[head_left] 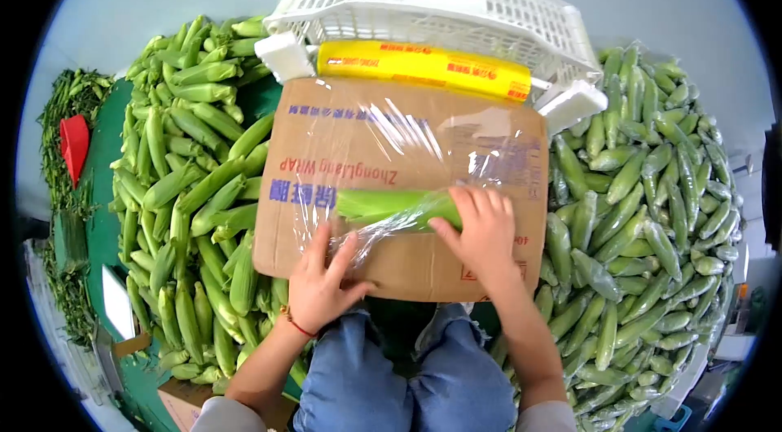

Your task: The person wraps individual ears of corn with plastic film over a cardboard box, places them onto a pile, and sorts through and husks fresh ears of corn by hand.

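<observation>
An ear of corn in its green husk (379,206) lies crosswise on a flattened cardboard sheet (326,127) in front of me. Clear plastic film (407,129) stretches over the cardboard from a yellow-labelled roll (423,67) and is gathered along the near side of the corn. My right hand (482,228) grips the corn's right end, thumb below and fingers on top. At the left end, my left hand (324,273) has its fingers spread, touching the film's near edge.
Unwrapped corn (187,179) is heaped on the left, film-wrapped corn (643,236) on the right. A white plastic crate (432,4) stands behind the roll, between white roll holders (285,56). Far left are green trimmings (61,147) and a red object (73,147).
</observation>
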The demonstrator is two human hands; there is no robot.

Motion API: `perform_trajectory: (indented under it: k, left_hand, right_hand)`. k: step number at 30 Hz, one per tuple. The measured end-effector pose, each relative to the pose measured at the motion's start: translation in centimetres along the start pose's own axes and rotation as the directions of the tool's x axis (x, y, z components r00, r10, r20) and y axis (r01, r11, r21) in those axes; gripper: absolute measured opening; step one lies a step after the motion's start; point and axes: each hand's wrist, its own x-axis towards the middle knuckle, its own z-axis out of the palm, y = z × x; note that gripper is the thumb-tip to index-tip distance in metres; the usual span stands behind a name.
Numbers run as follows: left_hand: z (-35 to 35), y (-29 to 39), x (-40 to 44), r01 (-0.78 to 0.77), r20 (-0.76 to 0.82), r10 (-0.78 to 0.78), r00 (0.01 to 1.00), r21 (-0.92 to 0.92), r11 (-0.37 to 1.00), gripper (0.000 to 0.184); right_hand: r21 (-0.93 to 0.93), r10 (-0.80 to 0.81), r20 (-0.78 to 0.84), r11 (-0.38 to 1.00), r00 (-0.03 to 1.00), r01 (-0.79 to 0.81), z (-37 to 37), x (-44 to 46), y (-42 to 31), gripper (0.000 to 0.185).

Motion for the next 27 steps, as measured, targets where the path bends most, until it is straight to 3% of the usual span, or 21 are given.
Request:
perform_trajectory:
  k: [1,2,3,4,6,8,9,10,12,13,14,16,17,18,20,21,23,24,25,26,27]
  left_hand:
    - [1.0,-2.3,-1.4,-0.148,-0.035,0.15,0.988,0.045,0.988,0.045]
    - [1.2,-5.0,-2.3,-0.148,-0.082,0.142,0.987,-0.073,0.986,0.019]
    - [0.1,-5.3,-0.4,0.118,-0.107,-0.169,0.98,-0.374,0.92,0.012]
    - [-1.7,-5.4,2.3,0.342,-0.023,-0.462,0.886,-0.64,0.688,0.006]
    - [-4.1,-5.2,9.4,-0.008,-0.291,-0.066,0.954,-0.245,0.97,0.008]
    - [-1.6,-5.0,15.2,0.004,-0.019,-0.014,1.0,-0.455,0.89,0.012]
    - [-0.8,-3.7,17.4,-0.008,0.272,0.076,0.959,-0.24,0.971,0.016]
    - [0.2,-2.6,18.8,-0.089,0.551,0.09,0.83,-0.029,0.996,0.02]
    - [2.9,-0.5,17.9,-0.333,0.457,0.287,0.842,0.022,0.943,0.029]
    - [2.5,0.5,16.8,-0.219,0.553,0.185,0.812,-0.005,0.976,0.036]
    - [0.2,2.6,15.7,-0.1,0.649,0.084,0.757,-0.012,0.995,0.043]
    - [0.2,2.3,9.1,-0.301,0.403,0.3,0.865,-0.063,0.952,0.06]
    - [-0.2,3.1,6.4,-0.305,0.367,0.277,0.888,0.021,0.952,0.061]
    - [-0.5,3.6,4.7,-0.304,0.333,0.255,0.908,0.104,0.947,0.062]
    - [0.4,2.8,4.7,-0.23,0.286,0.199,0.937,0.079,0.97,0.069]
    - [1.6,1.8,6.1,-0.207,0.234,0.176,0.956,0.114,0.972,0.07]
    - [3.3,-0.3,10.9,-0.165,0.078,0.151,0.985,0.221,0.961,0.07]
    - [3.6,-1.7,14.8,-0.149,-0.027,0.164,0.986,0.295,0.944,0.07]
    - [4.2,-3.1,18.1,-0.215,0.007,0.219,0.976,0.209,0.954,0.07]
    - [4.7,-4.3,21.0,-0.278,0.038,0.275,0.961,0.119,0.953,0.07]
    - [4.8,-4.6,23.2,-0.354,0.18,0.335,0.925,0.091,0.931,0.072]
  right_hand:
    - [0.011,-0.011,-0.002,1.0,1.0,0.011,0.2,-0.1,0.2,0.052]
    - [0.025,-0.034,-0.007,0.999,0.999,0.034,0.4,0.1,0.3,0.05]
    - [0.03,-0.048,-0.02,0.998,0.999,0.049,0.5,0.3,0.5,0.048]
    - [0.038,-0.057,-0.018,0.998,0.998,0.058,0.4,0.1,0.4,0.046]
    - [0.039,-0.076,-0.059,0.996,0.995,0.078,0.1,0.6,0.3,0.044]
    - [0.045,-0.091,-0.087,0.994,0.992,0.095,0.1,1.4,0.2,0.042]
    - [0.049,-0.091,-0.083,0.994,0.992,0.095,0.4,1.3,0.3,0.041]
    - [0.049,-0.087,-0.076,0.995,0.993,0.091,0.4,1.2,0.5,0.04]
    - [0.075,0.028,0.052,0.997,0.998,-0.032,-0.1,1.9,0.6,0.036]
    - [0.088,0.095,0.122,0.99,0.988,-0.106,-0.2,1.8,0.4,0.035]
    - [0.058,0.158,0.293,0.981,0.943,-0.183,-1.1,1.8,-0.2,0.037]
    - [-0.023,0.251,0.593,0.955,0.765,-0.295,-3.4,2.9,-1.7,0.042]
    - [0.049,0.175,0.695,0.956,0.698,-0.288,-3.4,2.2,-2.1,0.047]
    - [0.051,0.172,0.703,0.956,0.69,-0.29,-3.9,2.0,-2.5,0.049]
    - [0.063,0.161,0.717,0.954,0.678,-0.293,-4.7,1.5,-3.4,0.054]
    - [0.166,0.142,0.531,0.949,0.836,-0.267,-4.5,0.9,-3.4,0.048]
    - [0.228,-0.1,0.268,0.973,0.958,0.037,-3.7,1.2,-2.6,0.048]
    - [0.216,-0.221,0.108,0.957,0.969,0.194,-3.0,1.9,-2.1,0.051]
    - [0.13,-0.305,0.172,0.95,0.937,0.285,-2.1,2.6,-1.6,0.063]
    - [0.076,-0.324,0.13,0.946,0.937,0.317,-1.1,3.7,-0.8,0.061]
    - [0.024,-0.34,0.092,0.94,0.936,0.34,0.0,5.1,0.1,0.06]
